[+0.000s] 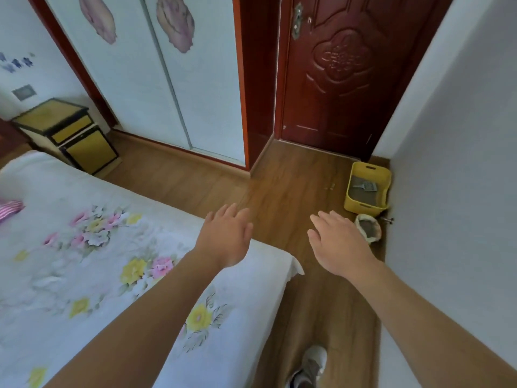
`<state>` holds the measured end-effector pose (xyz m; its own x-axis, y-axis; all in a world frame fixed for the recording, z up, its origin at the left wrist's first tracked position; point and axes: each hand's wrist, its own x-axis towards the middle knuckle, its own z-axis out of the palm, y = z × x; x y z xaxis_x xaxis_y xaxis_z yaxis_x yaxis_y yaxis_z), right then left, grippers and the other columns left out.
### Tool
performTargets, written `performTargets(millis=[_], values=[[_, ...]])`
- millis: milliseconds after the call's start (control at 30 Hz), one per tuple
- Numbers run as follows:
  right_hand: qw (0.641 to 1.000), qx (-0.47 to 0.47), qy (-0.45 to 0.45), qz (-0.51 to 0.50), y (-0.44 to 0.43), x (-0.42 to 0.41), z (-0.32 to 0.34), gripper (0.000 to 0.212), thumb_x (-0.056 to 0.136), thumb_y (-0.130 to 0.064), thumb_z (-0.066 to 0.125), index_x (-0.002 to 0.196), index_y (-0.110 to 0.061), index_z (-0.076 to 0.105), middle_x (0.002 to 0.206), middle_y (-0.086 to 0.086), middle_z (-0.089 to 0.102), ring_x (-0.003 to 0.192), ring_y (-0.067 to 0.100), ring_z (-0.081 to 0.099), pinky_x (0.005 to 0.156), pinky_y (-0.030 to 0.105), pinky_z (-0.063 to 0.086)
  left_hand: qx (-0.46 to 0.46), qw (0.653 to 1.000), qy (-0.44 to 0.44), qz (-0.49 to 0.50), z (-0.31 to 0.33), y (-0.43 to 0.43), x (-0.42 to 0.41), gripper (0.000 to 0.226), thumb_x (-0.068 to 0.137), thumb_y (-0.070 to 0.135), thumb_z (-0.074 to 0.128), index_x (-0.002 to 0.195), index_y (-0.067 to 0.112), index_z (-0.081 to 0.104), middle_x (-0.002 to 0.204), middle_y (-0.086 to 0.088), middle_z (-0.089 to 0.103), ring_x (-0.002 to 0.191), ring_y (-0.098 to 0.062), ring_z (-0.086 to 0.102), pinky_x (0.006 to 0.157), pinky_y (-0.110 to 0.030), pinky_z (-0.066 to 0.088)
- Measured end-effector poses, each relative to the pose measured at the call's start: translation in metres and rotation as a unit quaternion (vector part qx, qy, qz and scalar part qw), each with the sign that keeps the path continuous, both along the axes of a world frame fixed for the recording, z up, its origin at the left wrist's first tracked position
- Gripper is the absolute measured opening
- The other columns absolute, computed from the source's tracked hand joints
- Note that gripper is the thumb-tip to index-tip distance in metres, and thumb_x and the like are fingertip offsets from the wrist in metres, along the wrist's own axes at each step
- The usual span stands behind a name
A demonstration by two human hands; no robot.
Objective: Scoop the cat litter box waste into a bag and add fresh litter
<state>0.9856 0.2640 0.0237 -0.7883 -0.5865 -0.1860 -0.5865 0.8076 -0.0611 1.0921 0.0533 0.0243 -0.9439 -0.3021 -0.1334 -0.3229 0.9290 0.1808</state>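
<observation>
Your left hand hangs palm down above the far edge of the white flower-printed bed sheet, fingers straight and loosely spread, holding nothing; your right hand is equally released, flat and empty above the brown wood-plank floor; its outer edge overlaps, in this view, the small open pale bag of dark litter, which stands at the floor's right edge against the white wall; just beyond the bag, in the floor's far right corner beside the dark red carved door, sits the yellow rectangular plastic litter box; a grey slotted scoop lies on the grey-brown litter inside; the bed's corner narrows the floor strip towards it; your grey-and-white shoe stands on that strip.
</observation>
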Motion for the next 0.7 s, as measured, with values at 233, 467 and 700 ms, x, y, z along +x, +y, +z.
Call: performTargets(millis=[233,467,700], values=[[1.0,-0.002,-0.01,-0.002,0.023,-0.144,-0.01,0.055,0.102,-0.048,0.021,0.152,-0.025,0.029,0.159,-0.002,0.03,0.148,0.02,0.023,0.12,0.041,0.024,0.01,1.0,-0.007,-0.004,-0.009,0.018,-0.148,0.054,0.102,0.051,0.021,0.149,0.029,0.033,0.16,0.0,0.031,0.15,-0.025,0.022,0.121,-0.051,0.023],[1.0,-0.01,-0.005,-0.024,0.035,-0.264,-0.006,0.056,0.102,-0.048,0.022,0.151,-0.024,0.031,0.158,-0.001,0.031,0.147,0.021,0.026,0.119,0.041,0.027,0.015,1.0,-0.001,0.0,-0.011,0.017,-0.257,0.055,0.099,0.053,0.017,0.144,0.03,0.039,0.156,0.002,0.038,0.147,-0.024,0.031,0.118,-0.05,0.029],[0.998,-0.023,-0.017,-0.047,0.021,-0.371,-0.015,0.053,0.103,-0.044,0.023,0.152,-0.023,0.03,0.158,-0.001,0.032,0.147,0.02,0.026,0.119,0.041,0.027,0.035,0.999,0.007,0.006,-0.009,0.0,-0.372,0.052,0.103,0.051,0.022,0.149,0.029,0.034,0.16,0.001,0.031,0.15,-0.025,0.023,0.122,-0.05,0.021]])
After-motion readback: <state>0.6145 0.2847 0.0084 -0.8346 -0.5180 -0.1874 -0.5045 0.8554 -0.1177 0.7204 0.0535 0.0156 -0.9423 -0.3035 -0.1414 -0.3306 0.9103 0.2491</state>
